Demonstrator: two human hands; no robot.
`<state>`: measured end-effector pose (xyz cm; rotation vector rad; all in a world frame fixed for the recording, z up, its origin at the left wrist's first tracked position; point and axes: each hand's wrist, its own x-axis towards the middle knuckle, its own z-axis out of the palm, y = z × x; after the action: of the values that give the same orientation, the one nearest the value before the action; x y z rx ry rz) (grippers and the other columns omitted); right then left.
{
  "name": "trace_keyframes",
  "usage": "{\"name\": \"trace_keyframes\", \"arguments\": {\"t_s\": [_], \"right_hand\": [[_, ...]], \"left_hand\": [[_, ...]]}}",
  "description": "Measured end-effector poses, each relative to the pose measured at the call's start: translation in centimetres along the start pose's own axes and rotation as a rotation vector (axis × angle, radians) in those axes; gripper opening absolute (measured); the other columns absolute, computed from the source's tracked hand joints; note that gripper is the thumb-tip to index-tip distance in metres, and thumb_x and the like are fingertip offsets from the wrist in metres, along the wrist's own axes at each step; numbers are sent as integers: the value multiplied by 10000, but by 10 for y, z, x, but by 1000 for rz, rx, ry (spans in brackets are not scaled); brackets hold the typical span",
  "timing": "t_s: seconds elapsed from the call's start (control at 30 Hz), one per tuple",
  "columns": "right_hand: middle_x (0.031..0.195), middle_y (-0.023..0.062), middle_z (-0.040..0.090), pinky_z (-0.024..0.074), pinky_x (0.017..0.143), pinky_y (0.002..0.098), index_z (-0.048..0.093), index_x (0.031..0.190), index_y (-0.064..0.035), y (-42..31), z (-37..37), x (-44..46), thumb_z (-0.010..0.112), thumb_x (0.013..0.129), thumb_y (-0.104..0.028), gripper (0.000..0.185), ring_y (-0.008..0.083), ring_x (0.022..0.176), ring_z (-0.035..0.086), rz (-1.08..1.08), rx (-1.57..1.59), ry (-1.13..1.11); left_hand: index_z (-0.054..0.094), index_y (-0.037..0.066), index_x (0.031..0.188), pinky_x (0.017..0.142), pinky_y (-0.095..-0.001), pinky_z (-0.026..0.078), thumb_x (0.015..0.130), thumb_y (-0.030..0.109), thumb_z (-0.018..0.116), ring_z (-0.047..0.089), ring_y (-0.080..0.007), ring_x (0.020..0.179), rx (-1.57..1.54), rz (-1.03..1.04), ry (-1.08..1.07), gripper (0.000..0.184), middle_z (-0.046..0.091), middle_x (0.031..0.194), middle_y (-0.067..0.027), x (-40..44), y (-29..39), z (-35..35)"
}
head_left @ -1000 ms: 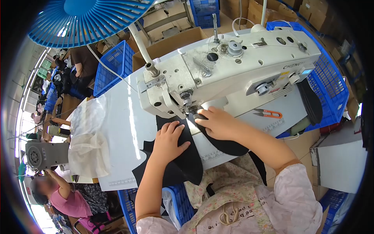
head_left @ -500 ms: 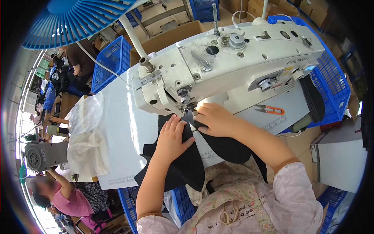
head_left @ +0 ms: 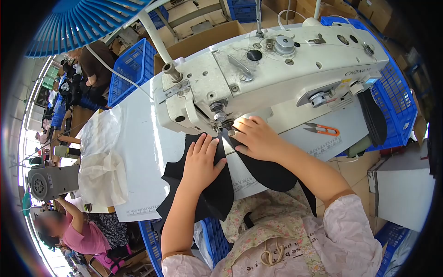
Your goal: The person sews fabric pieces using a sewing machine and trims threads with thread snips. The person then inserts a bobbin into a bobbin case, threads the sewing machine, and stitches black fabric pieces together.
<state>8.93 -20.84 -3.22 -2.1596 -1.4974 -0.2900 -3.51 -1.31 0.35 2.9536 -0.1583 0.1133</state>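
Two lobes of black fabric lie at the needle of a white sewing machine (head_left: 272,76). My left hand (head_left: 201,159) rests flat on the left black fabric (head_left: 214,194), fingers stretched toward the needle and thumb apart. Close to the right side of the presser foot (head_left: 224,124), my right hand (head_left: 258,138) has bent fingers and thumb on the edge of the right black fabric (head_left: 270,173). Its grip is partly hidden under the hand. A strip of white tabletop shows between the lobes. The stitching point is mostly covered by the fingers and machine head.
Orange-handled thread snips (head_left: 323,129) lie right of my forearm. Clear plastic bags (head_left: 104,177) sit at the table's left end. Blue crates (head_left: 392,92) flank the machine, and a blue fan (head_left: 83,23) hangs upper left. Two other people are at the left.
The left black fabric's near edge has shifted left, and more tabletop shows between the lobes. Both hands stay by the needle with only slight movement. The view has shifted a little.
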Motion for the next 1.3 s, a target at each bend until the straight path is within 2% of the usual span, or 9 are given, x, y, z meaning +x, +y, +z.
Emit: {"name": "trace_keyframes", "arguments": {"t_s": [0.3, 0.6, 0.93, 1.3], "right_hand": [[1198, 124, 598, 351, 999, 410, 616, 1100, -89, 7, 1, 11, 715, 771, -276, 391, 263, 1165, 514, 57, 39, -16], [1158, 119, 607, 356, 996, 418, 620, 1075, -85, 6, 4, 10, 712, 776, -275, 365, 265, 1140, 520, 62, 24, 8], [1178, 103, 601, 351, 1009, 418, 619, 1084, -101, 3, 4, 7, 698, 790, -281, 354, 255, 1178, 505, 61, 3, 28], [1254, 146, 561, 306, 1051, 453, 598, 1142, -71, -9, 7, 1, 683, 816, -295, 404, 301, 1262, 447, 67, -39, 36]], "left_hand": [[502, 11, 1281, 1071, -506, 345, 853, 319, 667, 458, -373, 1272, 39, -29, 12, 552, 534, 1309, -203, 12, -1, 4], [513, -4, 1252, 1088, -482, 319, 866, 299, 652, 434, -390, 1297, 15, -36, 26, 510, 538, 1295, -210, 13, 2, 7], [504, 1, 1264, 1103, -487, 299, 871, 296, 637, 432, -384, 1300, 24, -32, 49, 509, 520, 1317, -219, 11, 1, 11], [480, -9, 1301, 1121, -520, 259, 873, 285, 633, 403, -385, 1325, 47, -49, 27, 541, 496, 1348, -227, 8, 4, 13]]}}
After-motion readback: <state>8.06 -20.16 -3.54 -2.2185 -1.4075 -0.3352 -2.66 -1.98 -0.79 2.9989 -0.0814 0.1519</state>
